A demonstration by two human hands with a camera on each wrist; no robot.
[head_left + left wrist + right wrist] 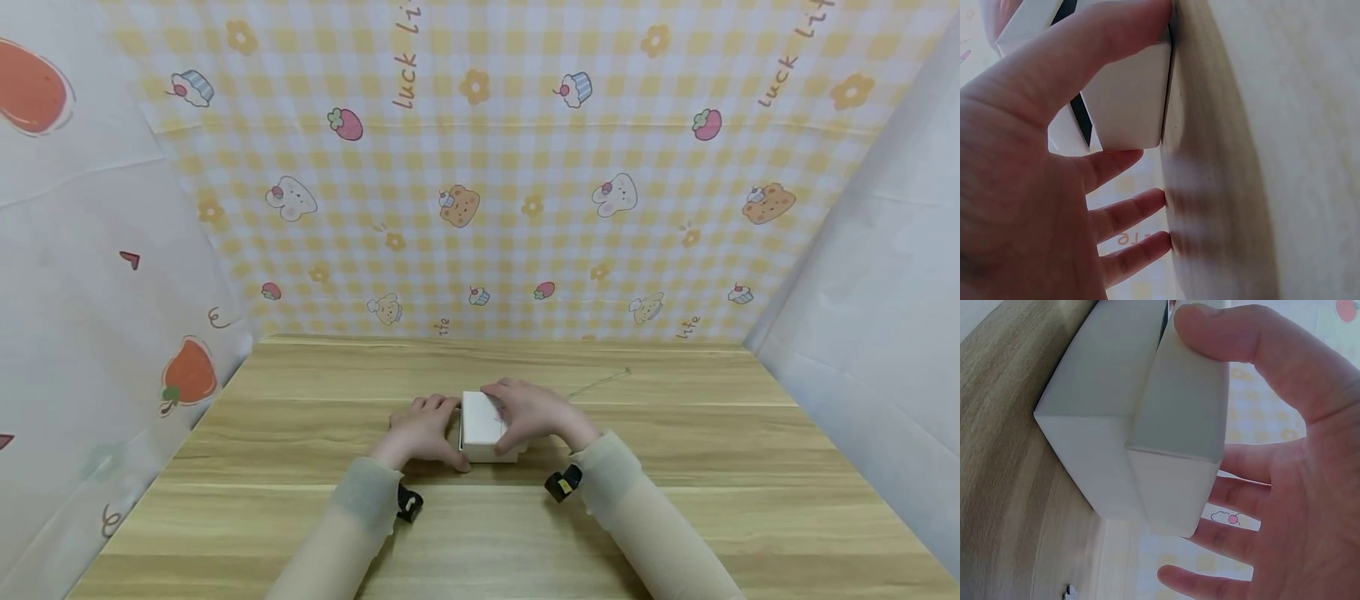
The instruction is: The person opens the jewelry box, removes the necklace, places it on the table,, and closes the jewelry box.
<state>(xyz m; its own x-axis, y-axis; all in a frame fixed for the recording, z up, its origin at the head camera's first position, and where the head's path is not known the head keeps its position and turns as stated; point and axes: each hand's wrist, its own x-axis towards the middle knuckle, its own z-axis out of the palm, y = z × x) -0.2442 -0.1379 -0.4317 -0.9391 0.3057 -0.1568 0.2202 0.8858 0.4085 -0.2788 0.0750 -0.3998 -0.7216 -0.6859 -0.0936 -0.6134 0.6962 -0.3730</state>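
Observation:
A small white cardboard box stands on the wooden table in the head view, its lid (480, 418) sitting over the base (491, 457). My left hand (422, 435) grips the base from the left, thumb on the near side and index finger on the far side. My right hand (536, 413) holds the lid from the right, its thumb on the near face and fingers toward the far edge. In the left wrist view a dark gap shows between lid and base (1130, 103). From the right wrist, the lid (1179, 419) sits tilted on the base. The box's inside is hidden.
A thin greenish string (600, 383) trails over the wooden table (712, 467) behind my right hand. Patterned cloth (525, 250) hangs along the table's back edge, with white cloth at both sides. Black cameras (563, 483) sit at my wrists.

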